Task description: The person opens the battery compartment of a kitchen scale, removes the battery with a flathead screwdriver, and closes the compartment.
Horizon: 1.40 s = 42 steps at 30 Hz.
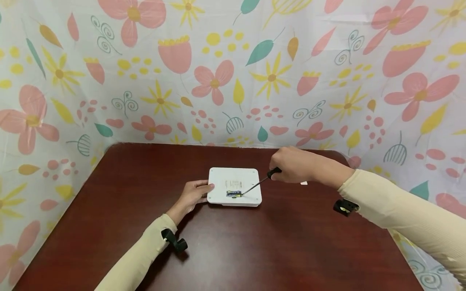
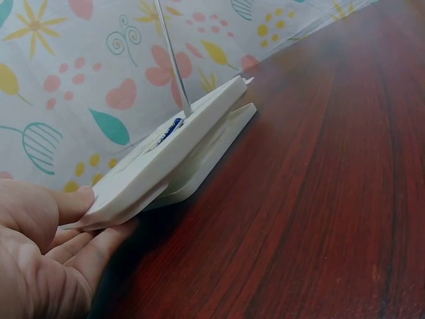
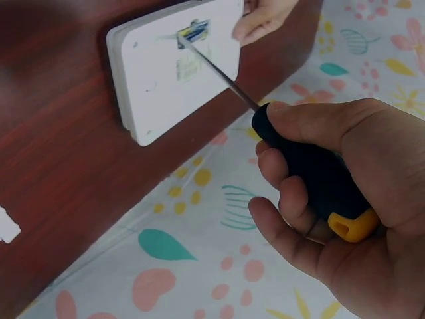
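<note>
A white, flat, box-like device lies with its printed underside up. My left hand grips its left edge, thumb on top and fingers beneath. In the left wrist view the device sits tilted, with a gap between its two layers. Batteries with blue and yellow wraps lie in an uncovered compartment near its front edge. My right hand holds a screwdriver by its black handle with a yellow end. The slanted metal shaft reaches down to the compartment, its tip at the end of the batteries.
A small white piece lies on the dark reddish wooden table, to the right of the device and below the right forearm. A flowered cloth hangs behind the table and along its sides.
</note>
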Tool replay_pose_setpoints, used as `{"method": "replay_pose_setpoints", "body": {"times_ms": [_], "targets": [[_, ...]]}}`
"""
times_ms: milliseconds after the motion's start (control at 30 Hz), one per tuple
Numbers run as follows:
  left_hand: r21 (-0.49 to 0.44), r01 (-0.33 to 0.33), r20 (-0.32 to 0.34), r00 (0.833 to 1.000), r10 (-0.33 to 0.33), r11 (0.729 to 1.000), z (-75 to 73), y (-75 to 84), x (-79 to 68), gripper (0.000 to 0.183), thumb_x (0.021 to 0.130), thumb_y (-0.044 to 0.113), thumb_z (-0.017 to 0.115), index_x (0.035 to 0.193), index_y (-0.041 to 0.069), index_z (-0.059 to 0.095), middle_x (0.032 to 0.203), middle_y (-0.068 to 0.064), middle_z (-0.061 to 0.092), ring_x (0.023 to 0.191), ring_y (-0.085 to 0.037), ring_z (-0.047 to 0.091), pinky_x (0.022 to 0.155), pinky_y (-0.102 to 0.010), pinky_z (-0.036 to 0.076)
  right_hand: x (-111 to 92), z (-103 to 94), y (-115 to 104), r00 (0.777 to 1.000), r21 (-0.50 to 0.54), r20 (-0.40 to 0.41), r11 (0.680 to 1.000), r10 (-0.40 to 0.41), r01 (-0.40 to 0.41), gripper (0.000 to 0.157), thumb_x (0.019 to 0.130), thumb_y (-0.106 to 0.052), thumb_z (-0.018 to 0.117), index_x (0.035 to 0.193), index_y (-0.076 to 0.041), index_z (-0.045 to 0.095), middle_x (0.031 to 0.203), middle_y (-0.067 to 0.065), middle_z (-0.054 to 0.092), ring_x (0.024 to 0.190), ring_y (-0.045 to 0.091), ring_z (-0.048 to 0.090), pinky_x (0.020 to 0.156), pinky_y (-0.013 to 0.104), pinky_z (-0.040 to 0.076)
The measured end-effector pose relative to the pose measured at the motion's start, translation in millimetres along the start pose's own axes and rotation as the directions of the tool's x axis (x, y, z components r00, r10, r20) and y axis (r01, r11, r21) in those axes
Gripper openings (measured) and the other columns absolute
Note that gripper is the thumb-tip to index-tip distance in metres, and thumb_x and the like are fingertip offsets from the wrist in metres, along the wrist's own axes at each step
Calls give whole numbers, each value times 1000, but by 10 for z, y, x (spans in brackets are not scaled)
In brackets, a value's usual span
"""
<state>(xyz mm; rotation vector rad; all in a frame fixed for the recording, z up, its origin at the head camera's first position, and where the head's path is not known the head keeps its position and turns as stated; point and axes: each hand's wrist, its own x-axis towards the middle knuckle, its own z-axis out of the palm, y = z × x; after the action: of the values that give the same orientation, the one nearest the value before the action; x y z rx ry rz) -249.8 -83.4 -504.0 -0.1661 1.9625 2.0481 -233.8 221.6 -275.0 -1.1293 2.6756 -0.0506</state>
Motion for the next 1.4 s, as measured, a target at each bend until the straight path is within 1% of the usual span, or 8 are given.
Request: {"method": "replay_pose_setpoints", "body": {"times_ms": [67,167,333,500,733,967,1133,1400], "targets": [[8,1,5,1000,-1,1000,14,20,16,42,97,15,73,134,-3,64,117,-20,71,89,-21,74,76,-34,63,4,-29,-21,1000,-3,18,1000,10,-10,20,91,-13,77,72,-16,71,64,-8,56,51,6,46,53,23,42],[12,0,28,1000,-1,1000,48,79,53,42,97,16,73,134,-2,64,118,-19,71,91,-20,74,77,-34,63,-10,-79,-24,998,-2,40,999,41,-40,21,92,-13,76,71,-16,71,63,-8,56,49,7,46,53,24,42],[11,-15,21,1000,15,1000,80,150,102,42,97,15,72,134,-3,64,120,-21,70,92,-21,73,78,-35,63,-38,-135,11,999,9,21,999,40,-40,34,92,-14,75,61,-19,61,54,-9,43,46,6,37,51,23,35],[9,24,22,999,-24,1000,71,120,83,42,97,15,73,134,-1,64,120,-19,70,91,-20,74,77,-34,63,-67,-95,52,1000,33,11,999,25,-26,30,91,-13,76,64,-19,65,53,-10,44,46,5,38,51,22,34],[-9,17,26,1000,-17,1000,83,80,75,41,97,14,73,133,-2,64,117,-20,71,89,-21,74,76,-35,63,-83,-36,73,1000,28,-9,999,19,-19,32,91,-13,76,63,-19,63,53,-10,43,47,4,36,51,22,33],[5,5,48,999,-5,1000,105,-40,120,40,97,16,73,133,-2,65,117,-19,71,91,-21,74,77,-35,63,-149,72,110,999,61,-12,998,31,-30,28,92,-13,76,66,-20,67,53,-10,47,46,2,37,50,20,33],[38,-19,45,999,17,999,81,-172,69,45,98,19,73,135,-4,63,119,-19,71,93,-22,73,77,-36,63,-115,141,78,1000,65,-4,998,25,-24,31,91,-13,76,64,-21,66,54,-11,47,48,2,37,51,20,34],[47,-36,33,999,34,998,-23,-318,-97,51,98,21,72,138,-8,58,116,-19,72,94,-22,73,74,-35,63,104,188,-170,999,-11,36,1000,12,-12,45,91,-15,77,57,-20,48,55,-11,30,50,6,24,52,21,24]]}}
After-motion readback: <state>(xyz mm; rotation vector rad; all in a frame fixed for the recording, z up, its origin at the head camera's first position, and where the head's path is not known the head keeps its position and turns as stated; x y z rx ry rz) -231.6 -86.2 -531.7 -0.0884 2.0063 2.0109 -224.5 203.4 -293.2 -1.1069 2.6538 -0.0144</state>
